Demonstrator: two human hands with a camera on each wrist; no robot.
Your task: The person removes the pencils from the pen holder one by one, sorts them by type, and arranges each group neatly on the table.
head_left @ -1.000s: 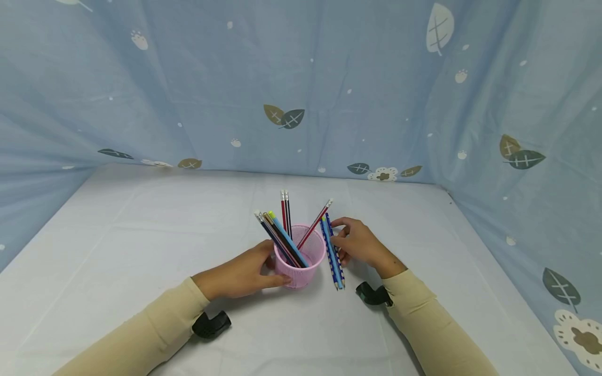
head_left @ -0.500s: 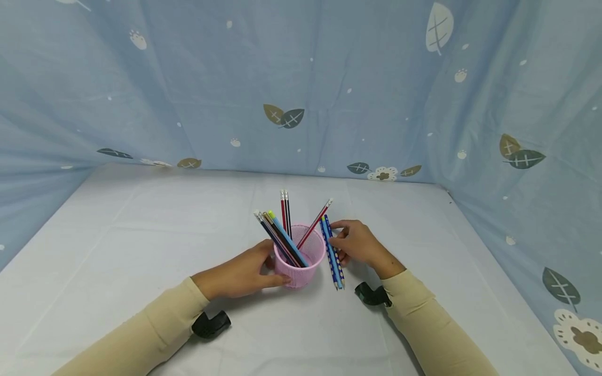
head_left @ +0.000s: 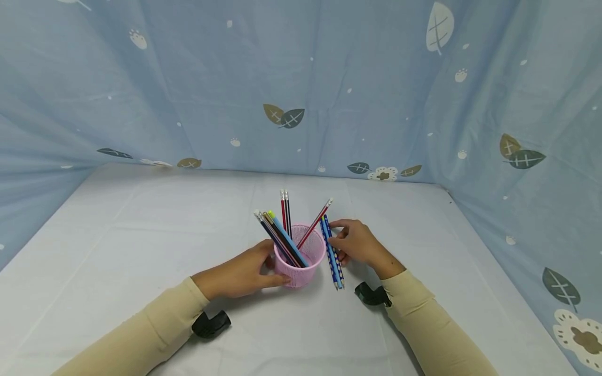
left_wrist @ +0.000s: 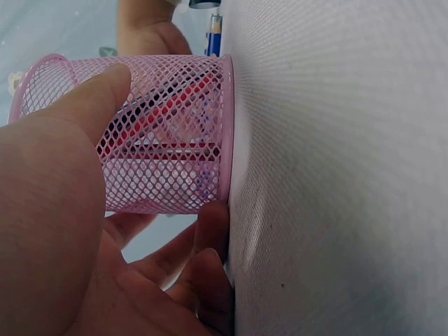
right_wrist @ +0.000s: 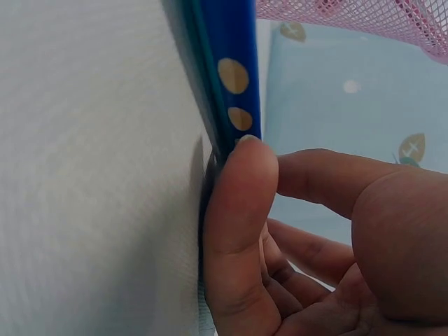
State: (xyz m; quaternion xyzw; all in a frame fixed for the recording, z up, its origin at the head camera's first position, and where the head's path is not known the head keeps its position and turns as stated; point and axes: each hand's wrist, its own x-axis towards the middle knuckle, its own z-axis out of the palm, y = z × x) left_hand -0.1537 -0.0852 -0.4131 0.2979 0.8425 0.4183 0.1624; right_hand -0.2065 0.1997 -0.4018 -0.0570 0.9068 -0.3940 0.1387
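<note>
My left hand holds a pink mesh pencil cup low on its side, thumb in front and fingers behind. The mesh wall shows close up in the left wrist view, standing upright on the white surface. Several pencils lean inside it. Just right of the cup, a small group of blue pencils, some dotted, lies with points toward me. My right hand grips their right side with bent thumb and index finger. A dotted blue pencil meets the thumb tip in the right wrist view; the other fingertips are partly hidden.
A white cloth-covered table stretches around both hands. Behind it and on the right hangs a blue curtain with a leaf print. Black wrist devices sit below the left wrist and right wrist.
The blue pencils and my right fingertips have shifted very slightly toward me and to the left. The left hand and the cup hold still.
</note>
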